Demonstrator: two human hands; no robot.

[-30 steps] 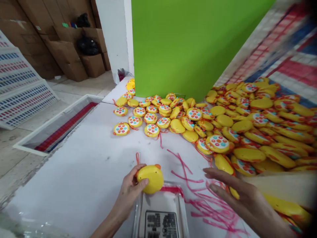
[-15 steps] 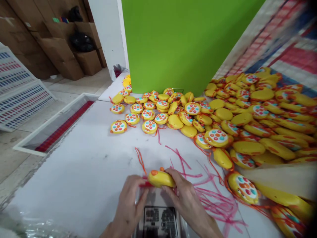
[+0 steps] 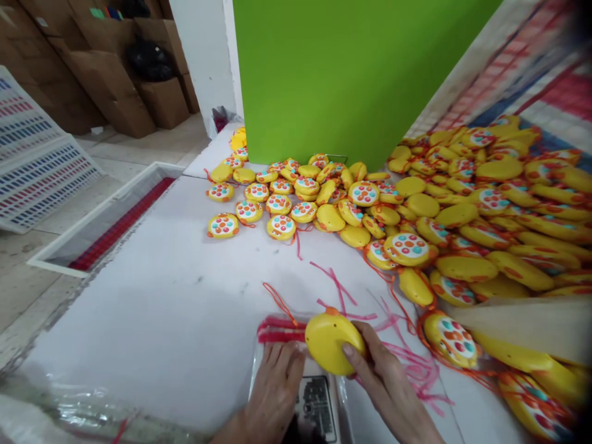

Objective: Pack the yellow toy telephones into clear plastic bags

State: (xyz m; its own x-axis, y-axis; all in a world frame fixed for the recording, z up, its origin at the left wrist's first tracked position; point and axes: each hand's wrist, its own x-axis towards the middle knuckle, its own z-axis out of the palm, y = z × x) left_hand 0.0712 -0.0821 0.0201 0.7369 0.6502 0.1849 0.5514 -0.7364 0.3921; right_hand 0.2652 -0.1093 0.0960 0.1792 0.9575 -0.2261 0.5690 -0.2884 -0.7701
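Observation:
In my right hand (image 3: 386, 373) is a yellow toy (image 3: 330, 345), its plain back turned up, with thumb on top and fingers beneath. An orange cord loop (image 3: 280, 302) runs from its left edge onto the table. My left hand (image 3: 277, 385) is closed at the mouth of a clear plastic bag (image 3: 254, 370) with a red band (image 3: 280, 330) along its top. Part of its grip is hidden under the fingers. Inside or beneath the bag, a card with a dark printed panel (image 3: 318, 404) shows between my hands.
Many similar toys with coloured dots (image 3: 409, 246) are heaped at the back and right. Pink strips (image 3: 411, 364) lie beside my right hand. A green panel (image 3: 333, 80) stands behind. At left are a white-framed tray (image 3: 55, 265), a slotted crate (image 3: 41, 166) and cartons (image 3: 111, 86).
The toy has turned from edge-on to showing its flat back, and has moved right with my right hand. My left hand has shifted right and lower over the bag, whose red band shows more.

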